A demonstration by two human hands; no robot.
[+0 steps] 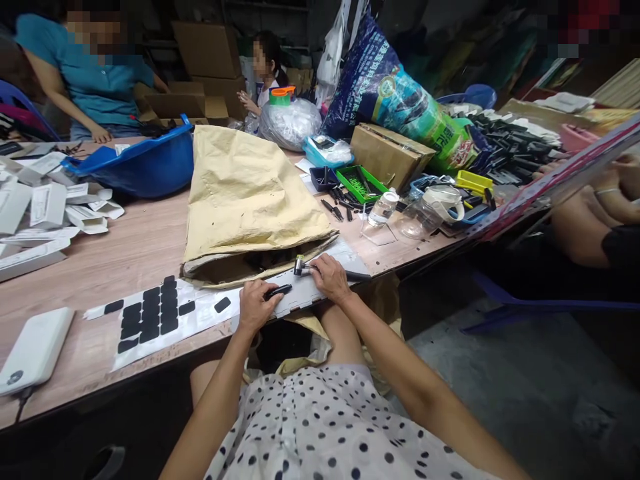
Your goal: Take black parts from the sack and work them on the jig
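Note:
A slim black plastic piece (280, 291) is pinched in my left hand (256, 305), low over a grey board (300, 293) at the table's front edge. My right hand (330, 276) is closed around a small hammer (299, 265) whose head has a yellow end. The hammer's head is up and to the right of the black piece, apart from it. Just behind both hands lies a large tan paper sack (245, 193), its mouth facing me, with dark contents barely visible. Left of my left hand, a white sheet (200, 313) carries several black rounded stickers (150, 313).
White boxes (47, 203), a blue basin (145, 163) and a white power bank (37, 350) occupy the left. On the right are a green tray (363, 183), a clear bottle (383, 209), a cardboard box (390, 157) and piled black parts (515, 150). Other people sit around the table.

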